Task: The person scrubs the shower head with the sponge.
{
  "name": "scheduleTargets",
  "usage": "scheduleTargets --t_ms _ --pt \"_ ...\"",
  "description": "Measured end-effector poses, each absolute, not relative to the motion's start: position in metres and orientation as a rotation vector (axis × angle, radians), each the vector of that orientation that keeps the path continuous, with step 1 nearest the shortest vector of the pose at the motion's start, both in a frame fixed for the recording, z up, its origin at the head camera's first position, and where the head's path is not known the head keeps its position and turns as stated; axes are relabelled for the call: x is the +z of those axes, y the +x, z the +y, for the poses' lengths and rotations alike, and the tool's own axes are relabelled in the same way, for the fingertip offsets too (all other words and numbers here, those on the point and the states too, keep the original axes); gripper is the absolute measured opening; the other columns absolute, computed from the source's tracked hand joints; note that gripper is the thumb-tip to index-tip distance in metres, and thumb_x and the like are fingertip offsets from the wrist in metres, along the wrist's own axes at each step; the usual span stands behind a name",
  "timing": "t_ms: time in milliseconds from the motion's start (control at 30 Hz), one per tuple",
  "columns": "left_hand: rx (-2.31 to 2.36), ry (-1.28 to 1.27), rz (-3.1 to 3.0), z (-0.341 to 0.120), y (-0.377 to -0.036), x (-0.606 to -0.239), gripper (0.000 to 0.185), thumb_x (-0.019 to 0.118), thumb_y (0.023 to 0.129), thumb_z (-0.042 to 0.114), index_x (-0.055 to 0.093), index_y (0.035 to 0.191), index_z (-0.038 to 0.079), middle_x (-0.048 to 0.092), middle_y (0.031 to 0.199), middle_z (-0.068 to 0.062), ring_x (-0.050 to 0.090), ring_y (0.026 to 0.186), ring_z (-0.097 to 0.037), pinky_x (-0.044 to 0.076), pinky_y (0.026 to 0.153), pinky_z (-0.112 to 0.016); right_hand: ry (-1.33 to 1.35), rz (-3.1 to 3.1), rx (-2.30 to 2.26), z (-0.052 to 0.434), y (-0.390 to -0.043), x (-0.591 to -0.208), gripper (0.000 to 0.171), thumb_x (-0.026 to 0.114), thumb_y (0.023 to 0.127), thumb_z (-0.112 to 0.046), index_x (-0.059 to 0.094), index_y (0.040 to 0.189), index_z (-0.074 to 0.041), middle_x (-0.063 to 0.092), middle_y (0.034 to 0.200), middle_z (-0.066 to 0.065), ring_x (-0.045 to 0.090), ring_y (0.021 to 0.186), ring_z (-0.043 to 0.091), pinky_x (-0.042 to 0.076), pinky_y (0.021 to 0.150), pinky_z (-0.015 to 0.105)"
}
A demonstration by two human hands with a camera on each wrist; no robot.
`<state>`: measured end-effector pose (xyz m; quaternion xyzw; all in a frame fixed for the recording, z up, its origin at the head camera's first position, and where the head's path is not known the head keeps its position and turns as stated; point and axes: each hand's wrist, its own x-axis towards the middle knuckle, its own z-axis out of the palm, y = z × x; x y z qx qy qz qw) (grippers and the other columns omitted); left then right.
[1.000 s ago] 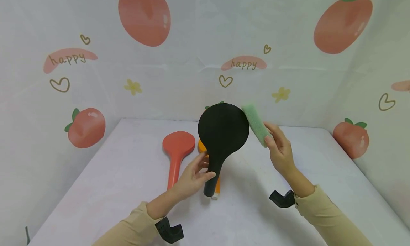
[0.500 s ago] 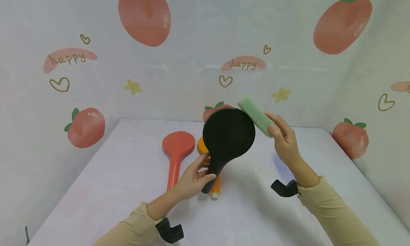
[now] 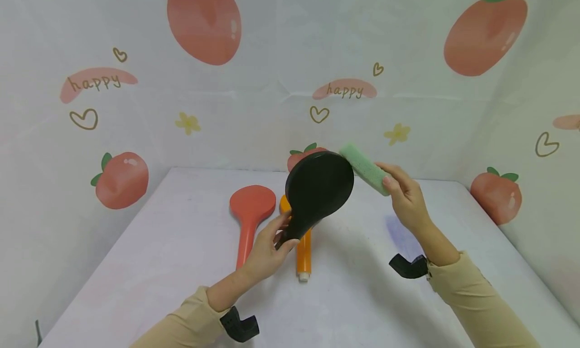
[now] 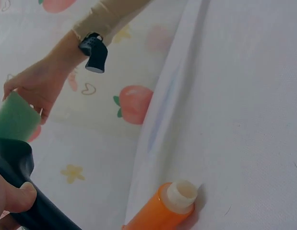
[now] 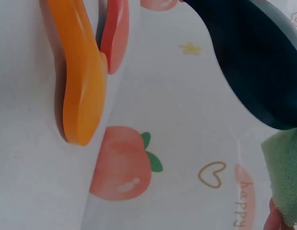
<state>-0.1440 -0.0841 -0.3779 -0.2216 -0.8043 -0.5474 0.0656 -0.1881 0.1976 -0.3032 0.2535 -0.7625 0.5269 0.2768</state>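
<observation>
Wiping looks mid-way: the black round-headed plastic paddle [image 3: 319, 189] is raised off the white table [image 3: 190, 267], its handle gripped in the left hand [image 3: 267, 250], while the right hand [image 3: 405, 199] pinches a green rectangular sponge [image 3: 364, 169] against the head's upper right edge. Beyond the left hand lie a red paddle [image 3: 250, 214] and an orange paddle [image 3: 302, 250], flat, apparently not yet handled.

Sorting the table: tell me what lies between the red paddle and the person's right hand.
In the head view, the orange paddle lies there, with the black paddle above it, between the red paddle and right hand.
</observation>
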Motion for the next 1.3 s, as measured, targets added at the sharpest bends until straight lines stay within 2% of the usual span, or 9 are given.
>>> scheduleTargets --t_ms 233,467,700,800,867,1000,1100,1300 --pt "-1.449 -0.677 -2.483 -0.084 -0.14 -0.374 0.057 0.066 0.084 0.004 0.045 0.136 0.003 0.057 0.127 -0.014 0.056 0.107 -0.027 0.052 0.092 -0.041 0.729 -2.056 1.385 0.192 -0.19 -0.293 0.031 0.043 0.093 -0.002 0.062 0.118 -0.004 0.059 0.106 -0.021 0.05 0.089 0.004 0.039 0.072 0.019" --pt "-1.37 -0.631 -2.496 -0.083 -0.139 -0.374 0.056 0.068 0.082 0.005 0.048 0.134 0.003 0.06 0.123 -0.013 0.055 0.11 -0.027 0.049 0.096 -0.043 0.866 -2.013 1.299 0.186 -0.191 -0.284 0.035 0.045 0.087 0.002 0.064 0.115 -0.006 0.059 0.114 -0.018 0.052 0.099 0.004 0.039 0.077 0.019" --pt "-1.318 -0.62 -2.463 -0.084 -0.14 -0.378 0.057 0.07 0.081 0.005 0.049 0.134 0.005 0.062 0.118 -0.011 0.056 0.107 -0.025 0.049 0.096 -0.041 0.713 -2.083 1.188 0.185 -0.186 -0.284 0.03 0.05 0.086 -0.001 0.064 0.112 -0.003 0.055 0.11 -0.025 0.049 0.097 0.0 0.037 0.076 0.02" --pt "-1.289 -0.618 -2.466 -0.084 -0.139 -0.378 0.057 0.07 0.08 0.005 0.05 0.133 0.005 0.063 0.116 -0.01 0.056 0.106 -0.024 0.05 0.094 -0.041 0.681 -2.096 1.145 0.182 -0.184 -0.284 0.031 0.052 0.083 -0.001 0.066 0.11 -0.004 0.058 0.11 -0.017 0.047 0.102 -0.001 0.035 0.08 0.024" --pt "-1.266 -0.62 -2.465 -0.083 -0.138 -0.377 0.055 0.071 0.08 0.005 0.051 0.132 0.005 0.063 0.115 -0.01 0.057 0.104 -0.024 0.051 0.092 -0.041 0.704 -2.079 1.094 0.178 -0.182 -0.284 0.031 0.053 0.081 -0.003 0.066 0.109 -0.004 0.061 0.109 -0.005 0.046 0.104 0.004 0.034 0.082 0.026" --pt "-1.233 -0.626 -2.466 -0.08 -0.135 -0.375 0.054 0.071 0.079 0.005 0.053 0.13 0.007 0.064 0.115 -0.01 0.057 0.102 -0.024 0.052 0.089 -0.04 0.83 -2.011 0.912 0.167 -0.177 -0.284 0.031 0.055 0.08 -0.012 0.067 0.107 -0.005 0.059 0.109 0.018 0.047 0.101 0.025 0.032 0.082 0.034" --pt "-1.217 -0.621 -2.472 -0.079 -0.134 -0.375 0.054 0.072 0.079 0.006 0.054 0.129 0.007 0.064 0.114 -0.009 0.056 0.101 -0.024 0.053 0.088 -0.04 0.898 -1.958 0.762 0.161 -0.175 -0.285 0.032 0.054 0.08 -0.019 0.068 0.106 -0.007 0.06 0.108 0.021 0.046 0.096 0.037 0.033 0.079 0.039" --pt "-1.163 -0.588 -2.485 -0.079 -0.136 -0.379 0.054 0.072 0.079 0.005 0.054 0.13 0.009 0.065 0.112 -0.007 0.057 0.099 -0.02 0.053 0.088 -0.038 0.849 -1.937 0.71 0.158 -0.173 -0.283 0.032 0.054 0.079 -0.021 0.069 0.104 -0.007 0.061 0.105 0.021 0.044 0.088 0.039 0.033 0.073 0.041"
